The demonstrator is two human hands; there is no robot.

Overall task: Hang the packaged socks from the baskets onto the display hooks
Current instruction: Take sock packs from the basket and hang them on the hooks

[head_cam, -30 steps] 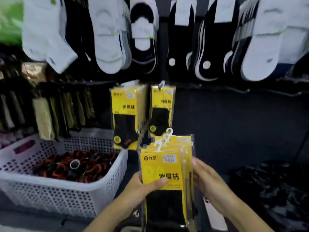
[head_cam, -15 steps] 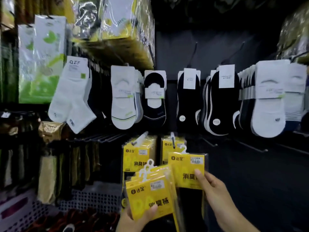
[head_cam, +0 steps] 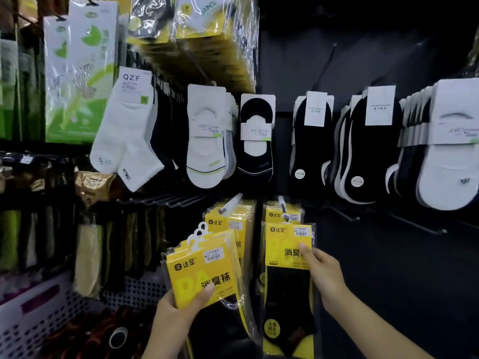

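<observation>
A dark display wall fills the view, hung with rows of socks on thin black metal hooks. At 10 o'clock a white knit ankle sock carries a paper band reading "QZF", and glossy green-and-white packs hang beyond it. Across the middle are rounded no-show socks, white and black, each with a white card tag. At 8 o'clock stands a white perforated plastic basket.

At 6 o'clock the left hand grips a fanned stack of packs, thumb pressed on the front and fingers curled behind. They are crinkly clear sleeves with yellow cards printed "达足" and "消臭袜", with white plastic hangers on top. Just right of it, the right hand pinches a single pack by its right edge, with black socks showing below the card and a round yellow sticker near the bottom. Its hanger meets the rod of the right hook, which already bears a pack; whether it is threaded on I cannot tell. More yellow packs hang on the left hook.

A second ago both hands held the whole stack low. Half a second ago the single pack's hanger sat just right of the rod.
</observation>
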